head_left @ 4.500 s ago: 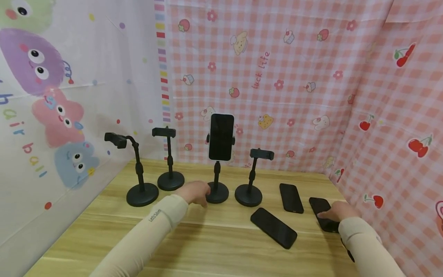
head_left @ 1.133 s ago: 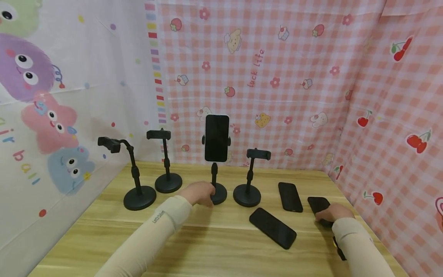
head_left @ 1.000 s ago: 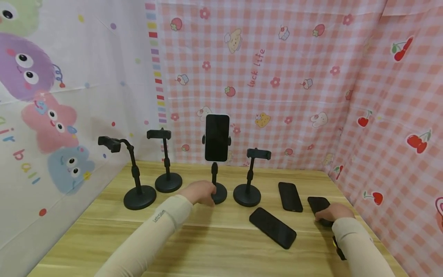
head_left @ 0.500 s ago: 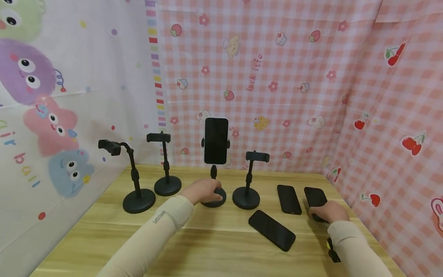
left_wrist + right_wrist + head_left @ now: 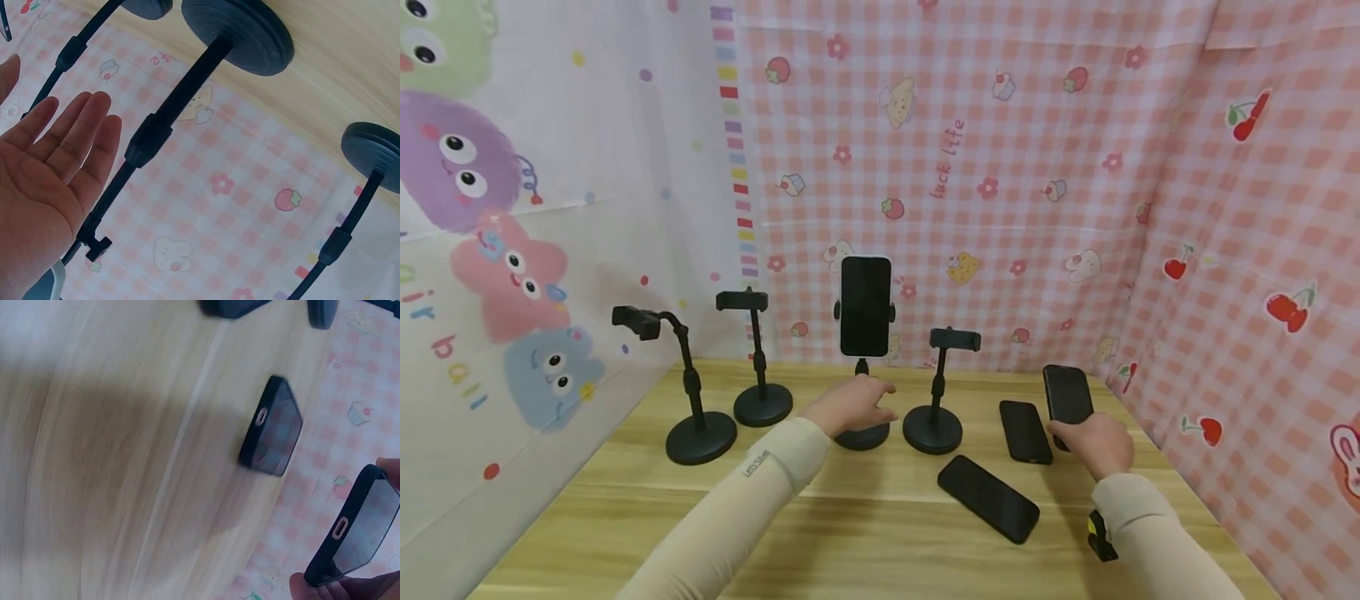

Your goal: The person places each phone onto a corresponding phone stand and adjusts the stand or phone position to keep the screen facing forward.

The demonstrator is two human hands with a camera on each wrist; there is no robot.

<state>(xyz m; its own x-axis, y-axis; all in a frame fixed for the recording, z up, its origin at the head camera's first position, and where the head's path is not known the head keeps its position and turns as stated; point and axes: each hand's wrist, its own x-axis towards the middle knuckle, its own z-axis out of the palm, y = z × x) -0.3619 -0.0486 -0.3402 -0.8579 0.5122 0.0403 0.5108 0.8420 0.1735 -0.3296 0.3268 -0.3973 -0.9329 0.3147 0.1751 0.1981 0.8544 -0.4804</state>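
Note:
My right hand (image 5: 1097, 443) grips the lower end of a black smartphone (image 5: 1067, 392), which is raised off the table and tilted up; in the right wrist view its dark case edge (image 5: 340, 528) sits between thumb and fingers. My left hand (image 5: 853, 406), fingers extended, is in front of the middle phone stand (image 5: 863, 440). That stand's clamp carries an upright phone with a white rim (image 5: 865, 307). The left wrist view has the open palm (image 5: 47, 181) beside the stand's black post (image 5: 150, 140). Right of it is a stand with a bare clamp (image 5: 955, 339).
Two more black stands with bare clamps, one with a bent neck (image 5: 688, 358) and one straight (image 5: 760, 358), stand at the left. Two black phones lie on the wooden table (image 5: 850, 533): one slanted in front (image 5: 988, 498), one farther back (image 5: 1026, 432). Patterned cloth (image 5: 1037, 125) walls the table in.
My right hand has lifted the right-hand phone from the table and moved it forward and left. My left hand has risen from near the middle stand's base, its fingers spreading. The view has shifted slightly.

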